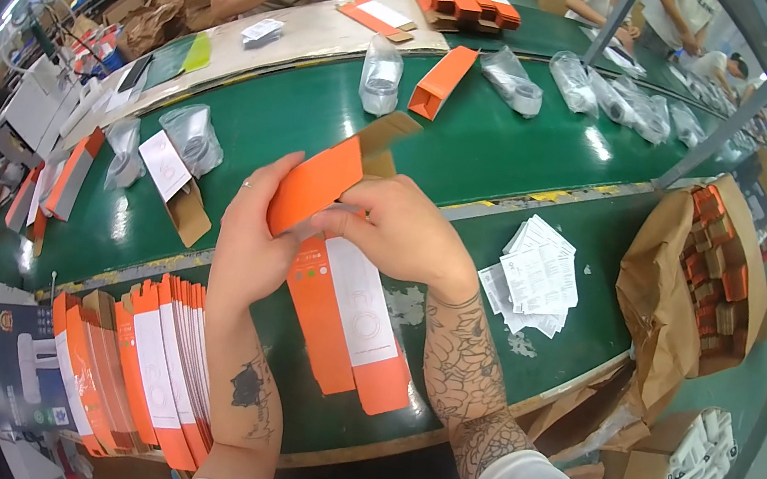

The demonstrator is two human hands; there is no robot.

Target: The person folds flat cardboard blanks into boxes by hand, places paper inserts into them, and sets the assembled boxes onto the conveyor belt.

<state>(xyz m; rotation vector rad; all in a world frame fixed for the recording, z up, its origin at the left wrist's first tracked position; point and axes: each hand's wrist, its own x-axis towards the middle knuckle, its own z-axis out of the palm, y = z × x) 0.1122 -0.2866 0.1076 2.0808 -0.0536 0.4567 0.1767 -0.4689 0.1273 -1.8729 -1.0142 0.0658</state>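
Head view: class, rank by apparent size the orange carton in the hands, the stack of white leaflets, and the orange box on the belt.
1. Orange carton, though nearest the camera.
2. Stack of white leaflets.
3. Orange box, farther away.

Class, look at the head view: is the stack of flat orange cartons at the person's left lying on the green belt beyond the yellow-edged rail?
No: the stack of flat orange cartons stands on edge on the near ledge, this side of the rail, not on the green belt.

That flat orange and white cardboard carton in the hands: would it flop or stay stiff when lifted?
The flat orange and white cardboard carton probably bends easily, since its upper flap already folds between left hand and right hand. It looks thin, so likely light.
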